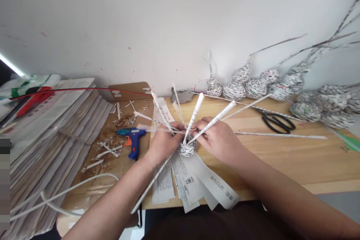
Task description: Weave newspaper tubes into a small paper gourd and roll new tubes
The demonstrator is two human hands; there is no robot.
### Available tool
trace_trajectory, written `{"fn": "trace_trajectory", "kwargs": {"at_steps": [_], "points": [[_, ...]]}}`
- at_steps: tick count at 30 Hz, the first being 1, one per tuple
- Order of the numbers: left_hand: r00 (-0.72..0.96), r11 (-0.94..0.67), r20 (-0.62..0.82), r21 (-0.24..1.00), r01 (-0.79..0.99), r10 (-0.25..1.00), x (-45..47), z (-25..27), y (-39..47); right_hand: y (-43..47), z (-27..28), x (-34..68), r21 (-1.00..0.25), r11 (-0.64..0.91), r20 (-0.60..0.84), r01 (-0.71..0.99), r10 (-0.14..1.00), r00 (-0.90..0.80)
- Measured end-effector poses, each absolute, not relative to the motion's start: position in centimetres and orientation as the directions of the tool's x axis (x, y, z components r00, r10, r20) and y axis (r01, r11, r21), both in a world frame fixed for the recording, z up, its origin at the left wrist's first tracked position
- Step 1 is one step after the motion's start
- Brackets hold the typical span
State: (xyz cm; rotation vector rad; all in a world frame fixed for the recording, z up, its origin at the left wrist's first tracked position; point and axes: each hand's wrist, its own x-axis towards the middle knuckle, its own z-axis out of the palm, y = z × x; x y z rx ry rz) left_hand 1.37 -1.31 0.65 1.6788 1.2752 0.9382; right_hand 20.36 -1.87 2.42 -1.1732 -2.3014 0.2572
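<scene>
Seen from my head camera, both hands meet over a small woven paper base (187, 149) sitting near the front edge of the wooden counter (281, 157), on top of a fan of printed paper strips (197, 185). My left hand (164, 140) has its fingers closed on the rolled paper tubes (194, 114) that rise from the base and spread out like spokes; my right hand (216, 138) pinches the tubes from the other side, fingers curled shut around them. One long tube runs down past my left wrist toward the counter's edge. Just left of my left hand a blue glue gun (132, 140) lies on a brown cardboard sheet (112, 146) littered with paper scraps, beside a tall stack of newspapers (50, 127). Right of my hands, black scissors (277, 122) rest on the counter, and a row of finished woven paper gourds (253, 84) stands against the white wall (168, 26).
</scene>
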Motion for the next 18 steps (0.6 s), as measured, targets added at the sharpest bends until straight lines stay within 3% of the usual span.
{"fn": "trace_trajectory", "kwargs": {"at_steps": [9, 13, 18], "points": [[0.206, -0.154, 0.079, 0.912, 0.380, 0.975, 1.7, 1.4, -1.7, -1.8, 1.6, 19.9, -0.268, 0.725, 0.579, 0.635, 0.648, -0.495], [0.176, -0.107, 0.062, 0.960, 0.259, 0.982, 1.8, 1.2, -1.6, -1.8, 1.1, 19.5, -0.267, 0.767, 0.716, 0.583, 0.563, -0.413], [0.118, -0.157, 0.138, 0.973, 0.167, 0.983, 1.9, 0.6, -1.5, -2.0, 1.2, 19.6, -0.270, 0.750, 0.811, 0.604, 0.515, -0.277]]}}
